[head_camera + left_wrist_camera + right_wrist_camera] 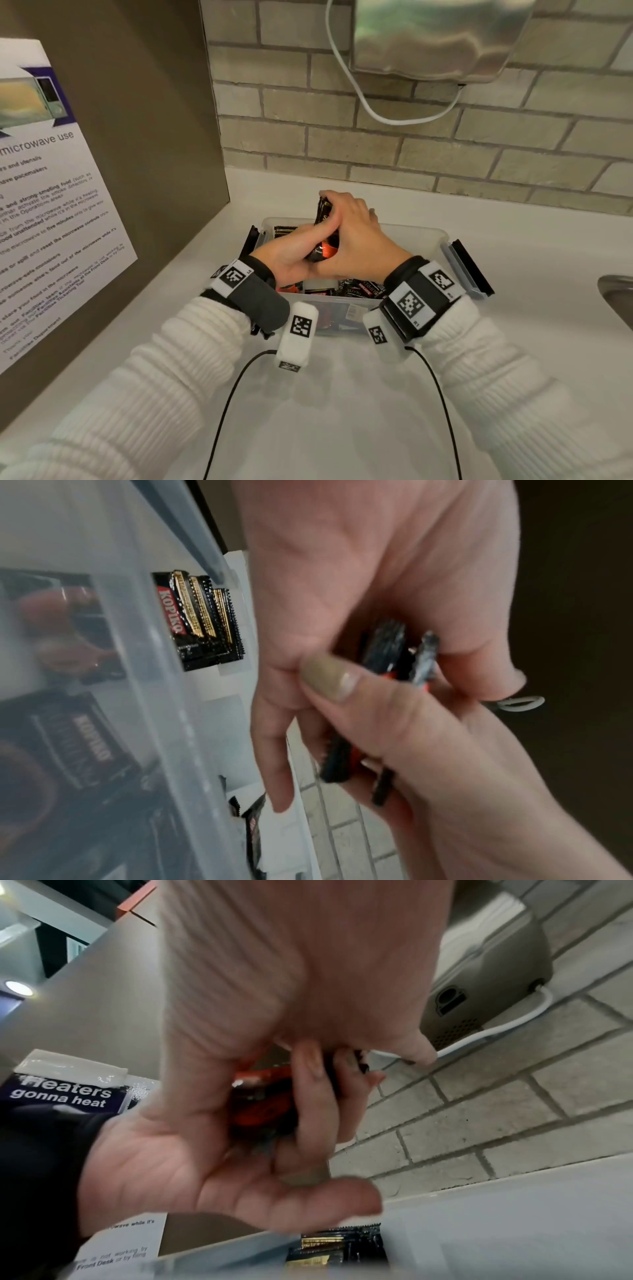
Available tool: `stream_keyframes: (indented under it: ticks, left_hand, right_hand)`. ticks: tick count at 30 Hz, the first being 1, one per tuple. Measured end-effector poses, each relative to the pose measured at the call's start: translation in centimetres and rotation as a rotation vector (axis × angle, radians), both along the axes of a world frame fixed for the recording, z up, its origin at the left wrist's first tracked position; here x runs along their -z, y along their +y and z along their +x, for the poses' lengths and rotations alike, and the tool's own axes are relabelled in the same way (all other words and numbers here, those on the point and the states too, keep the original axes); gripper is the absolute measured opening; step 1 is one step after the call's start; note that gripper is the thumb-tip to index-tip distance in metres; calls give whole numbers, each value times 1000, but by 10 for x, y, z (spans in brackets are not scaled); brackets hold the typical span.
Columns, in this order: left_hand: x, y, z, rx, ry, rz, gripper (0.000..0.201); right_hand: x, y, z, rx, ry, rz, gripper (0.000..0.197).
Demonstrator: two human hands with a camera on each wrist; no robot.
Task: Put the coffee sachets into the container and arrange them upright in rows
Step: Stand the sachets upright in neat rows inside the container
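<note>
Black-and-orange coffee sachets: your left hand and right hand grip them above the clear plastic container's 10 o'clock corner.

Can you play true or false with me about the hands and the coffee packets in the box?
1. Both hands hold a bunch of sachets above the container. True: the left hand and right hand grip it together.
2. The container is empty. False: loose sachets lie inside.
3. A few sachets stand upright in a row at one wall. True.
4. The wall behind is wood. False: it is a brick wall.
5. The container has its lid on. False: it is open on top.
</note>
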State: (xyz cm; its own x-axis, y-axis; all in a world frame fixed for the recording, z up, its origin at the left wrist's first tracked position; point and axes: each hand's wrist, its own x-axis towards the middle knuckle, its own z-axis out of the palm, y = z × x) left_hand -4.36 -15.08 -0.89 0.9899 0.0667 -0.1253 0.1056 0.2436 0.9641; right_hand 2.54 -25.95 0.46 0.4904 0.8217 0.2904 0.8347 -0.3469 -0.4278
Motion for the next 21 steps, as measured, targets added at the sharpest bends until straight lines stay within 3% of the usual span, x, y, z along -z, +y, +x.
stream_keyframes:
  ticks: [2,6,12,16,18,21]
  left_hand:
    - [3,3,-2,10,-7,-39,48]
    - [4,8,-2,-4,6,59,46]
    - [6,14,-5,-2,-48,62,21]
    - [2,20,-7,39,-76,115,34]
    - [-2,18,-7,85,-72,188,31]
    - [-2,15,-6,95,-93,207,33]
  right_hand:
    - [1,1,0,25,-24,63,98]
    - [7,6,1,36,-69,14,122]
    - [13,11,2,89,-176,98,87]
    - [15,9,1,110,-242,-2,102]
    - [16,10,0,90,-241,-37,112]
    - [16,15,-1,91,-191,4,110]
